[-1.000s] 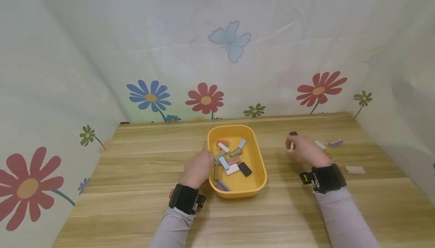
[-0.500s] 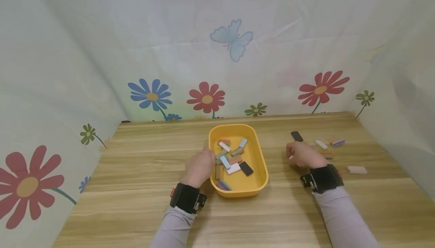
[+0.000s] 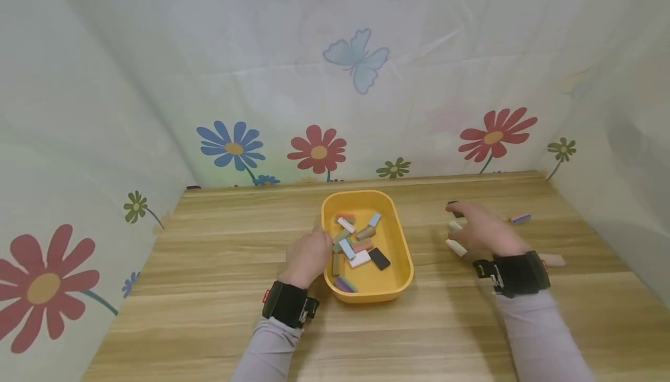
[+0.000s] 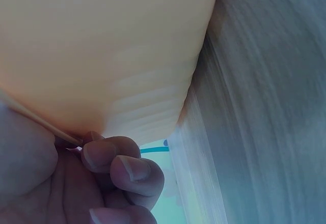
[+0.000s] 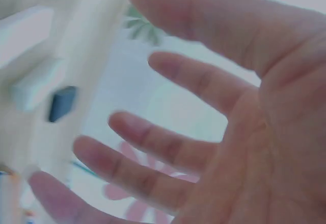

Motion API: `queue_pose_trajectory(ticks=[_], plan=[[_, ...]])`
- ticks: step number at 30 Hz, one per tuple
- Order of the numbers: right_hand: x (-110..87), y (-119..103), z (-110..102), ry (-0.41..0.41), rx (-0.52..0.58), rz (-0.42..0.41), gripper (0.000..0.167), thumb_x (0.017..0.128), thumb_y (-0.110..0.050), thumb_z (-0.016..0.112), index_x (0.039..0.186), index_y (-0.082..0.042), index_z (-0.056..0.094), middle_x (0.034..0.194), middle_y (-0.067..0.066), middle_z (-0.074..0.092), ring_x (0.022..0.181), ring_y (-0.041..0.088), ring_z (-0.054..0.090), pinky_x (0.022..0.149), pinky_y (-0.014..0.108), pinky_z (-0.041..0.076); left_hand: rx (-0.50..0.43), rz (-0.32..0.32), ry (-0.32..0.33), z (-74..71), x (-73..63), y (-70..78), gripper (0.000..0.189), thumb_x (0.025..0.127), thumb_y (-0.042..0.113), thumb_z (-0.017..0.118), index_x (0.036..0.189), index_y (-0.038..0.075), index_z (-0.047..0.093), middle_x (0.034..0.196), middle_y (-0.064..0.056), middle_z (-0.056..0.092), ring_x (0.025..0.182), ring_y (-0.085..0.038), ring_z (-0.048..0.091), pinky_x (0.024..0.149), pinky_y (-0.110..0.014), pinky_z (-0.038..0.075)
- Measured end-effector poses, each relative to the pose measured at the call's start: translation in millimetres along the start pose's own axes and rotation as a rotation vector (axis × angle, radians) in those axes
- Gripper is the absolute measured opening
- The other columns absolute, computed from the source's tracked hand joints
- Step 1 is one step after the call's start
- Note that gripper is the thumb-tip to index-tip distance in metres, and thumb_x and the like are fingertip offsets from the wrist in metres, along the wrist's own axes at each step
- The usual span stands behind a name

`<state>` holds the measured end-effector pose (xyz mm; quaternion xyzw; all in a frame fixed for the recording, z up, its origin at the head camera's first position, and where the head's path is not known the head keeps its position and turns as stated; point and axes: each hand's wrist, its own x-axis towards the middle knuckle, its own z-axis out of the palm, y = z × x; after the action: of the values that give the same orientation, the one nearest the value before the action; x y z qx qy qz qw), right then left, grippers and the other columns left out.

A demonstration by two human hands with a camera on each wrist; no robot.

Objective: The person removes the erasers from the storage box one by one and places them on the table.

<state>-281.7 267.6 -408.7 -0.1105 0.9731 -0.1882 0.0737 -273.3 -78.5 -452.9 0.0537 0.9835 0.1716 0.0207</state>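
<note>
My left hand (image 3: 307, 257) pinches the left rim of a yellow plastic tray (image 3: 404, 254); in the left wrist view thumb and curled fingers (image 4: 133, 169) meet at the rim. Inside it lie several small oblong blocks in light blue, white, black, brown and striped colours. To the right, my right hand (image 3: 487, 232) hovers over the table, fingers spread and palm bare in the right wrist view. Just left of its fingers are a white block (image 3: 456, 247), a paler block (image 3: 455, 226) and a black block (image 5: 62, 103).
On the wooden table (image 3: 225, 242), a blue-and-orange block (image 3: 520, 218) lies beyond the right hand. A beige block (image 3: 553, 260) is partly covered by the right wrist strap. A flower-printed cloth (image 3: 419, 91) hangs behind the table and along both sides.
My right hand, earlier curled with a white block at its fingertips, has spread its fingers and shifted right; white blocks now show on the table beside it. The left hand stays on the rim.
</note>
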Motion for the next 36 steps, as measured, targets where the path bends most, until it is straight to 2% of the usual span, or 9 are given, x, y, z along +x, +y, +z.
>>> queue_pose_trajectory(ticks=[2, 6, 12, 14, 18, 24, 27, 30, 36], plan=[[-5.6, -11.0, -7.6, 0.035, 0.008, -0.004, 0.062, 0.089, -0.023, 0.069, 0.139, 0.004, 0.045, 0.134, 0.035, 0.046, 0.121, 0.053, 0.043, 0.092, 0.065, 0.038, -0.004, -0.005, -0.001, -0.5, 0.2, 0.3, 0.031, 0.106, 0.028, 0.035, 0.1, 0.005, 0.055, 0.066, -0.006, 0.052, 0.057, -0.022, 0.052, 0.052, -0.036, 0.04], [-17.8, -40.9, -18.2, 0.093, 0.004, -0.022, 0.058, 0.092, -0.025, 0.068, 0.14, 0.0, 0.047, 0.133, 0.033, 0.044, 0.119, 0.051, 0.044, 0.092, 0.065, 0.039, -0.014, -0.009, 0.005, -0.6, 1.3, 0.0, 0.032, 0.106, 0.028, 0.034, 0.101, 0.005, 0.055, 0.068, -0.006, 0.052, 0.058, -0.022, 0.052, 0.053, -0.037, 0.04], [-28.9, -89.2, -9.3, 0.202, -0.031, -0.174, 0.044, 0.089, -0.02, 0.072, 0.128, -0.004, 0.059, 0.125, 0.025, 0.053, 0.11, 0.042, 0.055, 0.087, 0.057, 0.047, -0.003, 0.002, 0.008, -1.2, 0.9, -0.4, 0.031, 0.106, 0.027, 0.034, 0.1, 0.005, 0.055, 0.067, -0.006, 0.052, 0.057, -0.022, 0.051, 0.052, -0.036, 0.04], [-28.4, -103.4, -0.6, 0.196, -0.021, -0.221, 0.04, 0.088, -0.018, 0.074, 0.124, -0.005, 0.062, 0.122, 0.021, 0.055, 0.104, 0.037, 0.058, 0.084, 0.051, 0.05, 0.006, 0.004, 0.011, -1.3, 0.8, -0.7, 0.03, 0.106, 0.027, 0.035, 0.098, 0.005, 0.055, 0.066, -0.006, 0.051, 0.056, -0.022, 0.051, 0.051, -0.036, 0.04], [-21.3, -123.3, 22.2, 0.126, -0.012, -0.27, 0.034, 0.085, -0.015, 0.077, 0.116, -0.007, 0.065, 0.115, 0.013, 0.057, 0.091, 0.025, 0.058, 0.075, 0.038, 0.052, 0.009, 0.0, 0.011, -0.9, 0.4, -1.3, 0.029, 0.106, 0.026, 0.036, 0.098, 0.005, 0.054, 0.066, -0.006, 0.051, 0.056, -0.022, 0.051, 0.051, -0.036, 0.04], [-5.6, -130.3, 59.1, 0.028, -0.066, -0.363, 0.036, 0.082, -0.006, 0.077, 0.116, -0.008, 0.068, 0.097, 0.008, 0.056, 0.079, 0.02, 0.051, 0.07, 0.034, 0.046, 0.006, 0.008, 0.016, 0.8, -0.8, -2.2, 0.029, 0.105, 0.026, 0.036, 0.101, 0.005, 0.055, 0.068, -0.007, 0.052, 0.058, -0.023, 0.052, 0.053, -0.038, 0.042], [0.2, -128.2, 72.8, -0.01, -0.069, -0.36, 0.037, 0.082, -0.002, 0.075, 0.118, -0.009, 0.068, 0.095, 0.007, 0.053, 0.077, 0.02, 0.049, 0.069, 0.034, 0.046, 0.007, 0.011, 0.022, 1.6, -1.3, -2.7, 0.029, 0.105, 0.026, 0.036, 0.1, 0.005, 0.055, 0.068, -0.007, 0.052, 0.058, -0.023, 0.052, 0.053, -0.039, 0.042], [5.2, -126.0, 83.4, -0.004, -0.096, -0.349, 0.031, 0.084, -0.001, 0.072, 0.115, -0.007, 0.068, 0.092, 0.006, 0.052, 0.076, 0.019, 0.048, 0.069, 0.034, 0.046, 0.003, 0.01, 0.025, 1.8, -1.2, -2.4, 0.029, 0.105, 0.026, 0.036, 0.099, 0.005, 0.055, 0.067, -0.007, 0.052, 0.057, -0.022, 0.052, 0.052, -0.038, 0.042], [11.4, -124.1, 94.3, 0.071, -0.141, -0.365, 0.025, 0.087, 0.0, 0.068, 0.111, -0.005, 0.069, 0.089, 0.007, 0.055, 0.075, 0.019, 0.05, 0.071, 0.036, 0.047, -0.001, 0.013, 0.03, 0.4, 0.2, -1.1, 0.031, 0.105, 0.027, 0.035, 0.1, 0.004, 0.056, 0.066, -0.007, 0.053, 0.057, -0.023, 0.053, 0.052, -0.039, 0.042]])
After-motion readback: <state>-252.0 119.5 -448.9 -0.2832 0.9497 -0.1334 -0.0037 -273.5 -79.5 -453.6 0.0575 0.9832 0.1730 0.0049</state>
